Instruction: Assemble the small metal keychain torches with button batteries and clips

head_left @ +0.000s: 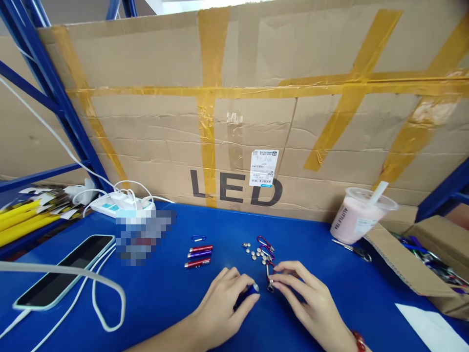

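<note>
My left hand is closed around a small blue flashlight, its silvery end pointing toward my right hand. My right hand pinches a small metal end cap at the fingertips, and a red carabiner clip lies against it. The two hands are a short gap apart. Just beyond them several button batteries are scattered, with another red carabiner beside them. To the left lie a red mini flashlight, a purple-blue one and a blue carabiner.
A cup of pink drink stands at the back right, near a key-like metal item. An open carton holds small parts. At left are a phone, white cables and a power strip. A large cardboard box walls the back.
</note>
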Tool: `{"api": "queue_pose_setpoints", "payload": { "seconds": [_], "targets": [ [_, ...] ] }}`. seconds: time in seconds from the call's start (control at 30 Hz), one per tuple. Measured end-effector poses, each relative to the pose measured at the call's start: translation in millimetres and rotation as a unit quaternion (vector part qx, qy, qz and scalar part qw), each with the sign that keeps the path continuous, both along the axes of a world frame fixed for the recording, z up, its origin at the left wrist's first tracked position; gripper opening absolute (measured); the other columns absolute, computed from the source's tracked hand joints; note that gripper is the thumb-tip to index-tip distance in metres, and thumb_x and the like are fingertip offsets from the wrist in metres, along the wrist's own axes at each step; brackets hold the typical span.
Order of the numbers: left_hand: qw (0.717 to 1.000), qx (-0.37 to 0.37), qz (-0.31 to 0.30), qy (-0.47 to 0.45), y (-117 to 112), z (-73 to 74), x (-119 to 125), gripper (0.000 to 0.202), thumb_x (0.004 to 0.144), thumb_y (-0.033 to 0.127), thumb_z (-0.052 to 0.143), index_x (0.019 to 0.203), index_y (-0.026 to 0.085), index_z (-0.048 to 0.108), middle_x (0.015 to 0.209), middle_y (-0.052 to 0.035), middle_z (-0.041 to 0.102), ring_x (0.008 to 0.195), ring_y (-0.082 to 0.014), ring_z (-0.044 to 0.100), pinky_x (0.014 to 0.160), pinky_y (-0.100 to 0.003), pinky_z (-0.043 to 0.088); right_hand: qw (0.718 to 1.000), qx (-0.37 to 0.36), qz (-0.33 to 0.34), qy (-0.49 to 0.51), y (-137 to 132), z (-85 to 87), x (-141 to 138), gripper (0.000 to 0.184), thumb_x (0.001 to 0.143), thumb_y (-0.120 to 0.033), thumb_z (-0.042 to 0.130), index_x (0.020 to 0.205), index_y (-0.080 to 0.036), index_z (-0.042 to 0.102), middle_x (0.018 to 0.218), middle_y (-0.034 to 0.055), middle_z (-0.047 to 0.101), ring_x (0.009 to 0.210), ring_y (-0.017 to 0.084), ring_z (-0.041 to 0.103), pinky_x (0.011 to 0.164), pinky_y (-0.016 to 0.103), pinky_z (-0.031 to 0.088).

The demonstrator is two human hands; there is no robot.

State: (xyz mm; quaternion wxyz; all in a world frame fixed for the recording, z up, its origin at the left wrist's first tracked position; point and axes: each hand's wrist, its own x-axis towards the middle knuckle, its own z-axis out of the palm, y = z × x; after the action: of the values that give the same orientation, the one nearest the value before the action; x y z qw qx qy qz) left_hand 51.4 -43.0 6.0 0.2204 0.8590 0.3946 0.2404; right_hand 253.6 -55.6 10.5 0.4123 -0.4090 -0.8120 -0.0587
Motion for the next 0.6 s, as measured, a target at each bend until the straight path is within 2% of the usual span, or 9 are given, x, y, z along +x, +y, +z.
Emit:
{"api": "queue_pose_setpoints", "payload": {
  "seconds": [0.27,0.4,0.6],
  "targets": [
    [1.000,0.022,-0.013,-0.003,-1,-4.2,0,0.009,0.083,0.024,0.047,0.091,0.020,0.050,0.078,0.0002,0.056,0.076,-0.0142,0.050,0.080,-0.030,0.035,0.997,0.068,0.029,-0.003,-10,10.1,-11,0.013,0.080,-0.015,0.052,0.086,-0.016,0.063,0.081,0.0061,0.058,0.067,0.006,0.058,0.061,0.012,0.050],
    [0.999,0.049,-0.006,-0.014,-1,-4.3,-1,0.009,0.084,0.025,0.046,0.091,0.020,0.051,0.076,0.0007,0.056,0.075,-0.0137,0.050,0.078,-0.029,0.035,0.997,0.063,0.034,-0.020,-12,9.7,-13,0.016,0.080,-0.013,0.051,0.089,-0.016,0.064,0.080,0.0058,0.058,0.066,0.005,0.058,0.059,0.011,0.050],
    [0.996,0.082,0.000,-0.024,-1,-6.1,-1,0.011,0.085,0.027,0.045,0.089,0.019,0.051,0.072,0.0009,0.057,0.069,-0.0130,0.049,0.073,-0.028,0.034,0.998,0.047,0.033,0.008,-13,7.4,-16,0.014,0.079,-0.012,0.052,0.087,-0.015,0.064,0.082,0.0065,0.056,0.067,0.005,0.057,0.059,0.011,0.049]
  ]
}}
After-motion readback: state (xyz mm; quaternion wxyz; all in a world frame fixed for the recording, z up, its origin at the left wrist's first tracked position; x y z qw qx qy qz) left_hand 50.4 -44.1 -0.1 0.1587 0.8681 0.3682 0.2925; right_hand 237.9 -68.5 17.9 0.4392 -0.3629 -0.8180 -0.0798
